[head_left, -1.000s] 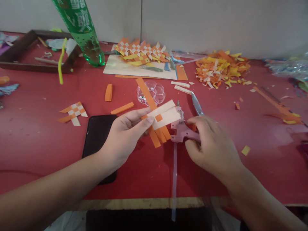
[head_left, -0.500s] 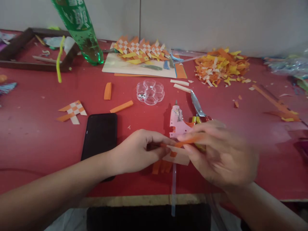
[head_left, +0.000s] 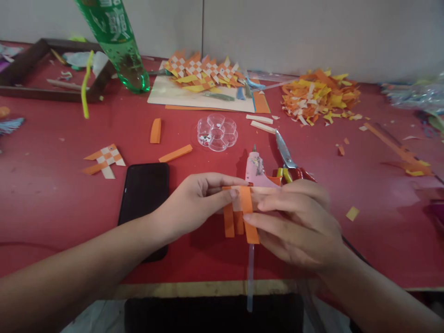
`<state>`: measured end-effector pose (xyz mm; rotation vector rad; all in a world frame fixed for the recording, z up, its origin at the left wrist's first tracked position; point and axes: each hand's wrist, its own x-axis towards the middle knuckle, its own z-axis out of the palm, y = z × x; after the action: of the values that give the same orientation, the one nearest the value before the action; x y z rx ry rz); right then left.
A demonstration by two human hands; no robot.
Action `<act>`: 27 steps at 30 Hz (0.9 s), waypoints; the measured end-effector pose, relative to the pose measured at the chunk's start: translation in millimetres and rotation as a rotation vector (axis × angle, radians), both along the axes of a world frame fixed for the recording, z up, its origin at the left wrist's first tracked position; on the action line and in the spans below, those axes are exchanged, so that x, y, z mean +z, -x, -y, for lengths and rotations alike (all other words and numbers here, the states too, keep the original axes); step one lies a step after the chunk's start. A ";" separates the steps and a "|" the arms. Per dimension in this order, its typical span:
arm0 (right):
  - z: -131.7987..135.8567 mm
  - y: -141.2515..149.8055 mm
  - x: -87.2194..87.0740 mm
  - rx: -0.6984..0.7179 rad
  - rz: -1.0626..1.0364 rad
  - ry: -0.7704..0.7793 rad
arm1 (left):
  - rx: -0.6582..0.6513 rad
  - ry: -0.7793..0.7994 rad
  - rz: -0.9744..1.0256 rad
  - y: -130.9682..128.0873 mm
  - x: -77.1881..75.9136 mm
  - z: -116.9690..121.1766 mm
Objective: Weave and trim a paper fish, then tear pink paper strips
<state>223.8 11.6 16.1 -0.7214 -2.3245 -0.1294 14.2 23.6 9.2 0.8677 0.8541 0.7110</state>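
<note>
Both hands hold a small woven piece of orange and white paper strips (head_left: 241, 212) just above the red table (head_left: 52, 203), near its front edge. My left hand (head_left: 197, 203) pinches its left side between thumb and fingers. My right hand (head_left: 298, 226) grips its right side, fingers laid over the strips. Several orange strip ends hang down below the fingers. Right behind the piece lies a pink glue gun (head_left: 255, 171) with a clear glue stick (head_left: 250, 273) reaching past the table edge. Scissors (head_left: 287, 159) with red handles lie next to the gun.
A black phone (head_left: 144, 194) lies left of my left forearm. A clear flower-shaped tray (head_left: 217, 132), loose orange strips (head_left: 175, 153), a small woven piece (head_left: 104, 161), a stack of woven pieces on a board (head_left: 204, 74), a scrap pile (head_left: 319, 97), a green bottle (head_left: 116, 41) and a wooden frame (head_left: 41, 69) lie farther back.
My right hand has left the glue gun and come onto the woven piece. Both hands brought the piece down toward the table's front edge and turned it.
</note>
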 end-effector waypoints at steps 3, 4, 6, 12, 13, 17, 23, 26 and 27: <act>0.4 0.5 -1.4 -0.022 -0.007 0.019 | 0.020 0.050 0.065 0.5 -1.3 0.4; 0.7 0.6 -2.1 -0.030 -0.005 0.027 | 0.030 0.062 0.083 0.8 -1.5 0.4; 1.3 0.8 -3.6 -0.042 -0.009 0.032 | 0.049 0.082 0.111 1.3 -1.2 0.0; 3.4 0.5 -4.4 -0.042 -0.034 0.048 | 0.081 0.112 0.181 1.9 1.2 -0.6; 4.0 0.0 -3.3 -0.042 -0.042 0.059 | 0.085 0.111 0.189 1.9 1.1 -0.5; 5.3 -1.5 2.1 -0.068 -0.078 0.153 | 0.107 0.097 0.213 1.3 0.2 -0.9; 1.2 3.5 -2.4 -0.143 -0.139 0.131 | 0.130 0.104 0.227 0.8 1.8 -1.5; 1.0 6.5 -4.3 -0.188 -0.194 0.172 | 0.119 0.109 0.268 1.5 2.6 -0.7; 1.4 7.0 -4.1 -0.198 -0.205 0.202 | 0.117 0.106 0.270 1.7 2.6 -0.5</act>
<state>216.8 10.2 11.9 -1.0172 -2.0866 0.0888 12.5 24.1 11.8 0.6139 0.6973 0.8556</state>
